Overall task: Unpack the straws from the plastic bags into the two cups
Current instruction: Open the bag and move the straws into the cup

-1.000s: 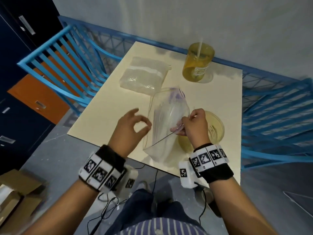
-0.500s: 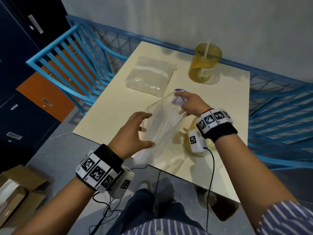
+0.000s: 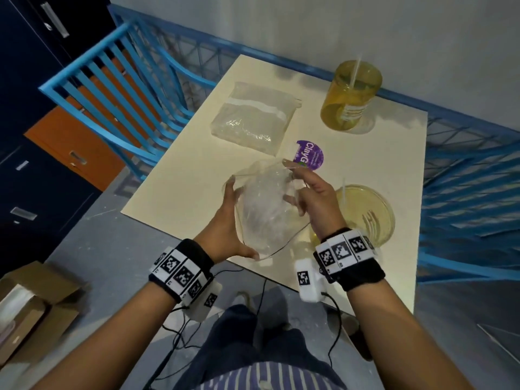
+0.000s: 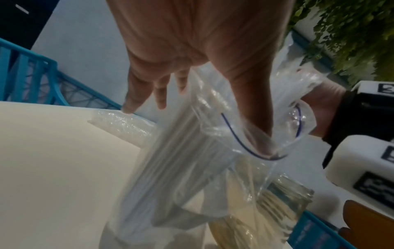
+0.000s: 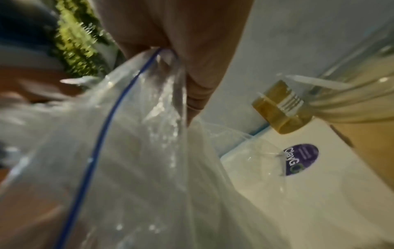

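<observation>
now both grips clamp one clear bag (image 3: 263, 209): left hand (image 3: 225, 223), right hand (image 3: 318, 198); two cups, two bags.

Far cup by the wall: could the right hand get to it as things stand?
Probably not yet: the right hand is pinching the open bag that the left hand also holds. The table toward the far cup looks unobstructed.

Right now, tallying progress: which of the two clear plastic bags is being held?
The nearer clear zip bag of straws, gripped by the left hand and right hand; the other bag lies untouched, farther back on the table.
</observation>
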Available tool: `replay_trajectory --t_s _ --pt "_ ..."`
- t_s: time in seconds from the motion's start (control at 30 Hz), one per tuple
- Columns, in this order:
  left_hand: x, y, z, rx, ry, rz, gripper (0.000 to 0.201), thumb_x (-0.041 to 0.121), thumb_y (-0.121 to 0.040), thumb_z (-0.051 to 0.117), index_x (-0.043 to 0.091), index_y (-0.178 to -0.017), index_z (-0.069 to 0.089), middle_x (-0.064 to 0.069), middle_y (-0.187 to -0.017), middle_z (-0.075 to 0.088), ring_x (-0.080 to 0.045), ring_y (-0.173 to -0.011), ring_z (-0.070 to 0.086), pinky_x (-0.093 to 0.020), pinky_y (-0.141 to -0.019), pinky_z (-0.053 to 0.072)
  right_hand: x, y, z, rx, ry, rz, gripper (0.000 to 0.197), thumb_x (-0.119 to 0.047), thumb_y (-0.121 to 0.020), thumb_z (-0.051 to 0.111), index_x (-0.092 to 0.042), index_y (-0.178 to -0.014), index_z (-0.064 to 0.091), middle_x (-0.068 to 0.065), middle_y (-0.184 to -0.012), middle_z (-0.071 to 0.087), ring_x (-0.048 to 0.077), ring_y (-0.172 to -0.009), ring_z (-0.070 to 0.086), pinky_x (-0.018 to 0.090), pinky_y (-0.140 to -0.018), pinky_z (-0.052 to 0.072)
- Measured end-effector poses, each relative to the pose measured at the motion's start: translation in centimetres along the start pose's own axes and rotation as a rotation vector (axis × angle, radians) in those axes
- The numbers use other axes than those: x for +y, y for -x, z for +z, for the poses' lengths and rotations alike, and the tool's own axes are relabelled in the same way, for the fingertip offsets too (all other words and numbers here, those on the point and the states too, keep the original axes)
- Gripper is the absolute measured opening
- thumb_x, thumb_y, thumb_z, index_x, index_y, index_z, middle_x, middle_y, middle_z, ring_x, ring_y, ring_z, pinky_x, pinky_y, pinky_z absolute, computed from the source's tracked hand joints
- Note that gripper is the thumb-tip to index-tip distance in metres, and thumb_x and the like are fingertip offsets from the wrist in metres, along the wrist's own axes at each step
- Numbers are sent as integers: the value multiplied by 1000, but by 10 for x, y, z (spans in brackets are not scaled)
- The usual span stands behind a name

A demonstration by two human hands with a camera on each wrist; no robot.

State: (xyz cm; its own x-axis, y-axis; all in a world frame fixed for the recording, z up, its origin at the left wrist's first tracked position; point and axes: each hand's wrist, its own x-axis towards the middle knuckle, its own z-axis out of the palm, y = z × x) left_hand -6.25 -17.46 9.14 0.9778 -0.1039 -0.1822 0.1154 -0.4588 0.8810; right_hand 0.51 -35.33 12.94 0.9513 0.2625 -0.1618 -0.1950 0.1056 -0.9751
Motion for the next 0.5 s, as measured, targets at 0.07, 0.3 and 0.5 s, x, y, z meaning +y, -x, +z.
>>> replay_trajectory --t_s 0.07,0.3,0.5 --pt "-3 -3 2 -17 71 -2 149 9 -42 92 37 -137 -20 4 -145 24 -6 -128 33 -8 -100 31 3 -1 1 -10 23 10 72 20 -69 31 -22 -118 61 -8 -121 55 11 -100 52 28 -67 58" --pt "-28 -11 6 -5 211 -74 148 5 -43 91 42 -140 -15 21 -134 28 12 -121 38 -29 -97 45 28 -20 -2 -20 120 182 43 -14 -86 40 -30 -124 53 4 -94 60 15 -72 49 24 -62 40" --pt "-32 -17 8 82 301 -271 113 17 -53 87 14 -142 16 1 -135 43 6 -111 49 -3 -82 39 45 -35 -1 17 -15 266 41 6 -80 41 -20 -104 62 7 -89 58 22 -79 53 32 -75 46"
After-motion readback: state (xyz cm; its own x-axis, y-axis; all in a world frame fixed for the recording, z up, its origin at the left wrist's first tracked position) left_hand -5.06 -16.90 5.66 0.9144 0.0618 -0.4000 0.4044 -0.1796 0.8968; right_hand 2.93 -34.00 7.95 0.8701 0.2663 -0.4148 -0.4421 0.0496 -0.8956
